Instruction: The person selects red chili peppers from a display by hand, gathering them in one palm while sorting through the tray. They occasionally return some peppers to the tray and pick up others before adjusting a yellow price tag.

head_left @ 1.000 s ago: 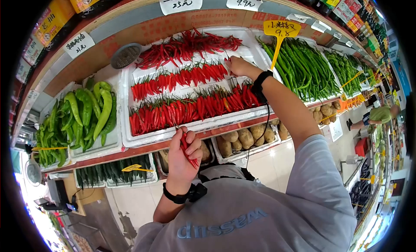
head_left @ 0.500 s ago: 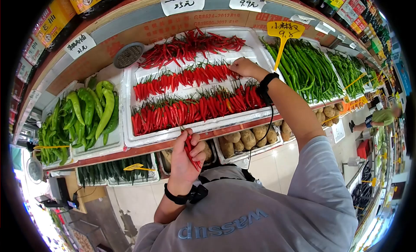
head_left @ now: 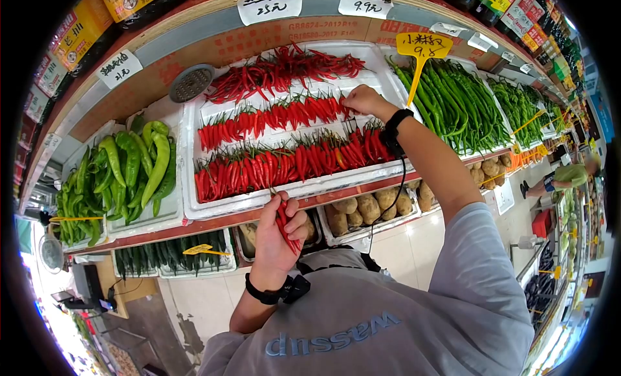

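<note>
Some red chilies [head_left: 283, 224] in left hand [head_left: 272, 241]; right hand [head_left: 364, 100] at middle row [head_left: 278, 117].

Chillies [head_left: 278, 165]: bright red, stems green. Tray [head_left: 189, 162]: white. Long peppers [head_left: 456, 107]: green. Broad peppers [head_left: 131, 162]: these look paler to me, some yellow-green. Potatoes [head_left: 369, 210]: tan. Price sign [head_left: 424, 45]: yellow, black script. Disc [head_left: 191, 83]: grey, dotted. Wristbands [head_left: 264, 292]: black. Shirt [head_left: 401, 279]: grey, blue lettering.

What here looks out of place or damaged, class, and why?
The back pile of red chillies lies tangled in the tray, whereas the middle row and front row are lined up, so it looks untidy. A ragged dark patch, perhaps wear or a stain, marks the pale floor.
</note>
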Motion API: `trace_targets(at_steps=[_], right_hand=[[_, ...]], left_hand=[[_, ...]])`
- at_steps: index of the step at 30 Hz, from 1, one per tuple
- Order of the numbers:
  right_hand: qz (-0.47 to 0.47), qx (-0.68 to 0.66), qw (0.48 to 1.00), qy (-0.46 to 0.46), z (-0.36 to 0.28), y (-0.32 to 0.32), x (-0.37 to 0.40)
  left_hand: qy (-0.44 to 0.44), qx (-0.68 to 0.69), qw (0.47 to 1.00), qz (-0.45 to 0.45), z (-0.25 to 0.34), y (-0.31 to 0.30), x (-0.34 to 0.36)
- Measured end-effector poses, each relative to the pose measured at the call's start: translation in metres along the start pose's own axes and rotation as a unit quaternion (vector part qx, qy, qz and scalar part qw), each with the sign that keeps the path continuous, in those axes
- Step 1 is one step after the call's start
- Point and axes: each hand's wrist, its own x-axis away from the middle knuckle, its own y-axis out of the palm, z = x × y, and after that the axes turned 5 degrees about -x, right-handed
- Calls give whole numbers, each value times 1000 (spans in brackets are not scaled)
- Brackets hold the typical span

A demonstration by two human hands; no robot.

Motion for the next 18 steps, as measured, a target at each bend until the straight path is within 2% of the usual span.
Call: trace_targets(at_steps=[2, 11, 18], right_hand=[[17, 51, 999, -3, -1, 1, 2], [15, -25, 998, -51, 13, 2, -4], [30, 20, 998, -55, 2, 0, 6]], left_hand=[[0, 0, 1000, 1, -1, 0, 0], [-1, 3, 1000, -4, -2, -1, 2], [7, 2, 1000, 8, -3, 2, 2]])
